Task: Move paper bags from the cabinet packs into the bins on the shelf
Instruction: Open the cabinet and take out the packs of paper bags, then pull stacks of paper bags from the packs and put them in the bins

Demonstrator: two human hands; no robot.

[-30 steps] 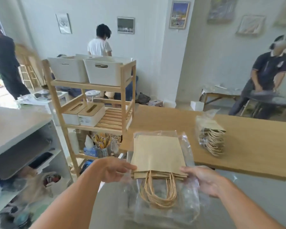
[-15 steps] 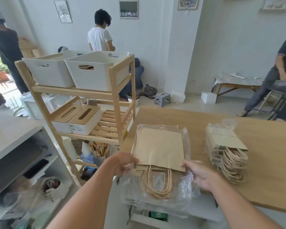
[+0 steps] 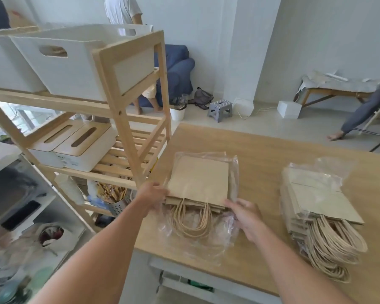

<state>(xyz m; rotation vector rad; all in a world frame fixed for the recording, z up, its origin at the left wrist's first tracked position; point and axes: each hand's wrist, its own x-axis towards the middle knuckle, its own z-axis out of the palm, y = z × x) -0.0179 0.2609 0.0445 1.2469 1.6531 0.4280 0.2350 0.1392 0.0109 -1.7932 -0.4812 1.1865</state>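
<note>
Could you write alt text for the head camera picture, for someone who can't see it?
Two bare hands, left hand and right hand, hold a plastic-wrapped pack of paper bags on a wooden table, beside a second pack and a shelf of white bins.

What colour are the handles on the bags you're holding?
Tan, like the kraft paper; the twisted-cord handles show best in the head view.

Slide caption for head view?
Both hands, left hand and right hand, hold bag pack on table.

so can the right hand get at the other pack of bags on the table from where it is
Probably yes: the right hand lies on the table beside the second pack, with only bare wood between them.
</note>
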